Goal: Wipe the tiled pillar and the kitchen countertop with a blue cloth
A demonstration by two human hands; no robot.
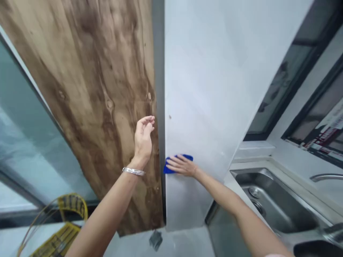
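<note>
Right hand [185,167]: stretched flat over blue cloth [168,170] against white panel [209,89]
Left hand [143,140]: loosely cupped, at the cloth's ten o'clock

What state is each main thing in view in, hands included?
Blue cloth: against the white panel, partly covered
Right hand: laid flat over the cloth
Left hand: raised, fingers loosely bent
Bracelet: worn around the left wrist
Wooden panel: upright
Sink: uncovered, drain fittings showing
Yellow chair: partly out of frame
</note>
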